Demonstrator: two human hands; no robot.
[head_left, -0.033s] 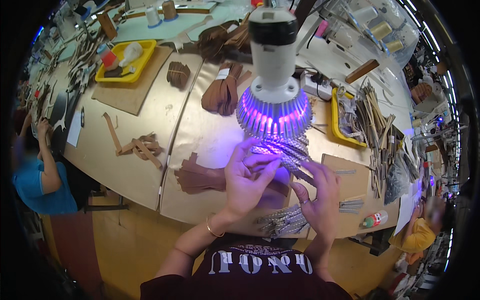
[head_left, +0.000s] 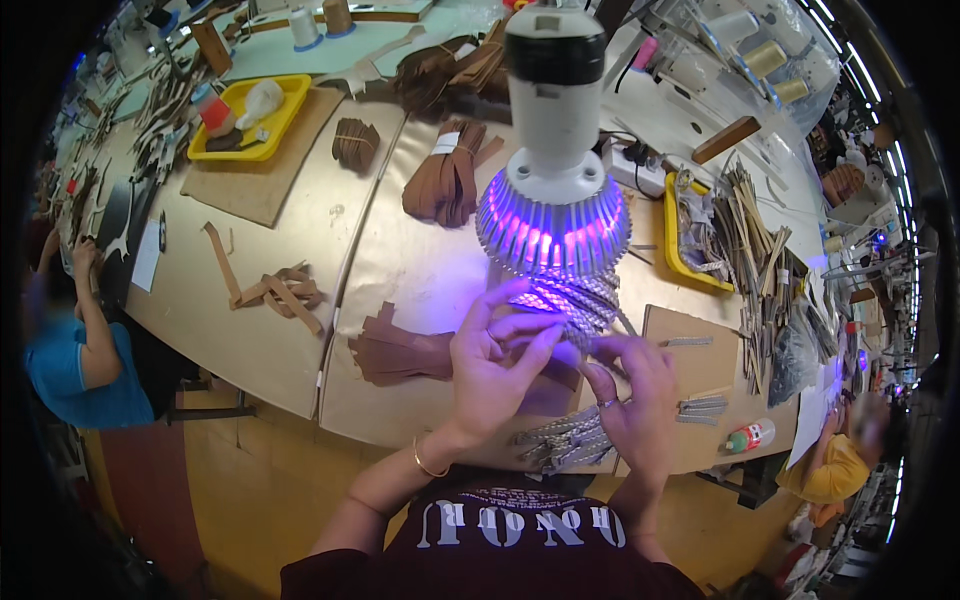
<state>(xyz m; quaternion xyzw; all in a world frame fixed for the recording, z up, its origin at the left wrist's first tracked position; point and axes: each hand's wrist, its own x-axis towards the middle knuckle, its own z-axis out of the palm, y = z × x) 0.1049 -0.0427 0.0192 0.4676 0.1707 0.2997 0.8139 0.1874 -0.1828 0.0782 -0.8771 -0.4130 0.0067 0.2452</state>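
Observation:
Under the lit lamp (head_left: 553, 225) lies a bundle of grey-and-white braided straps (head_left: 592, 298). My left hand (head_left: 500, 365) is closed on a braided strap (head_left: 575, 342), its thumb and forefinger pinched together just below the lamp. From the other side, the bent fingers and thumb of my right hand (head_left: 637, 385) close on the same strap. The lamp and my fingers hide part of the strap. More braided straps (head_left: 565, 445) lie at the table's near edge, between my forearms.
Brown leather strips (head_left: 400, 345) lie fanned left of my hands, with bundled strips (head_left: 445, 180) beyond. A yellow tray (head_left: 300, 105) stands far left, another yellow tray (head_left: 675, 245) to the right. A small bottle (head_left: 750, 436) lies near the right edge. People sit at both sides.
My right fingers have moved left and drawn in toward my left hand at the strap. The lamp appears slightly farther right and lower. My left hand stays nearly in place.

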